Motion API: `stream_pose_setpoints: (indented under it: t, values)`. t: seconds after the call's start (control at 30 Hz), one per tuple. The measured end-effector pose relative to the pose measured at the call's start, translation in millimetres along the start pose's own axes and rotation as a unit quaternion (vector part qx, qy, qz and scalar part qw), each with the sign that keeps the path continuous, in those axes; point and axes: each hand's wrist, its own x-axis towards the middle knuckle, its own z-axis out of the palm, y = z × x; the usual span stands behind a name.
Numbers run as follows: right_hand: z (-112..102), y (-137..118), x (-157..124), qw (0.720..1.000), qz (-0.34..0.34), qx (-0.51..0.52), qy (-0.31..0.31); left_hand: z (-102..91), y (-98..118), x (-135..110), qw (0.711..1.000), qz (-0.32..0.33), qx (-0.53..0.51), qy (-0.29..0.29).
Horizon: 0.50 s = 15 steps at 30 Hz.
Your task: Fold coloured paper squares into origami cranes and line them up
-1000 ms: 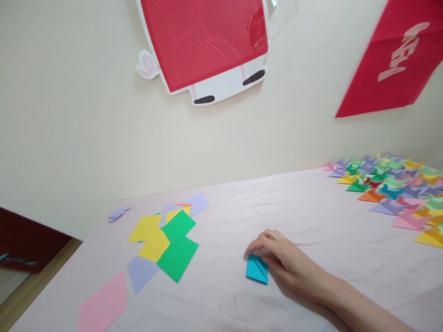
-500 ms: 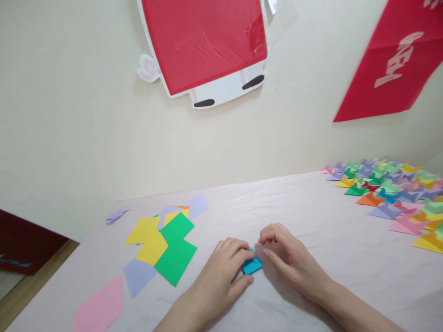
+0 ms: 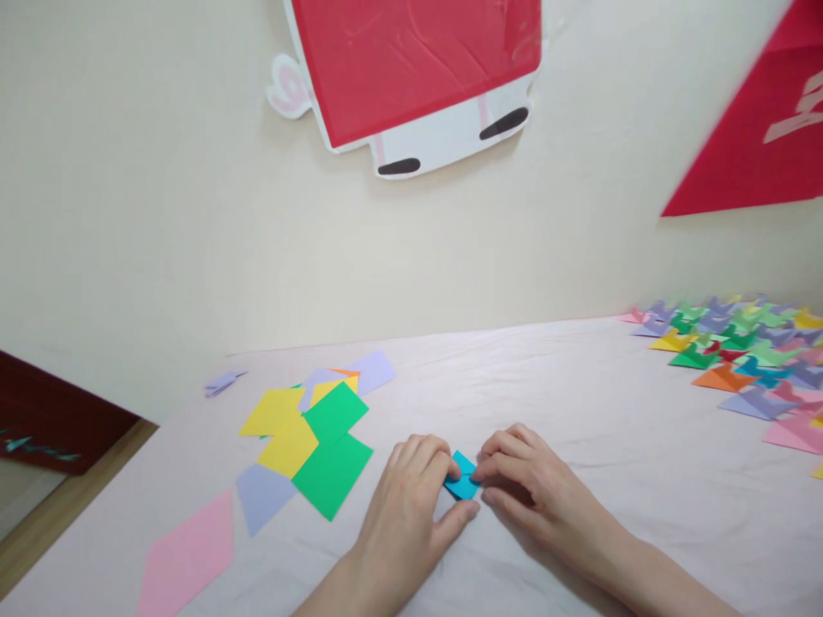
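A small folded piece of blue paper [image 3: 464, 485] lies on the pale cloth-covered surface [image 3: 489, 386], between my two hands. My left hand [image 3: 415, 497] has its fingertips on the paper's left side, with the thumb at the near edge. At the right corner, the fingertips of my right hand [image 3: 531, 476] touch the paper, its thumb tucked close beneath. Creases run across the blue piece, and parts of its edges are hidden under my fingers.
Loose paper sheets in green [image 3: 333, 476], yellow [image 3: 289, 446], lilac [image 3: 262, 497] and pink [image 3: 189, 553] lie to the left. Farther left is a folded lilac piece [image 3: 224, 383]. Rows of colourful folded paper figures [image 3: 726, 377] stand at the right. A wall rises behind.
My right hand has come left onto the blue paper, which now looks more opened out. My left hand keeps its hold. The whole view has shifted slightly.
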Motion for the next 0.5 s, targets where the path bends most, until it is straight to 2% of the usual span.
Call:
stream_pose_setpoints:
  t: [0.3,0.5]
  values:
    - [7,3,10,0.998,0.069,-0.010,0.000,-0.7,-2,5,0.999,-0.024,-0.023,0.017]
    - [5,3,16,0.997,0.067,-0.020,-0.026,-0.4,4,0,1.000,-0.022,-0.014,0.016]
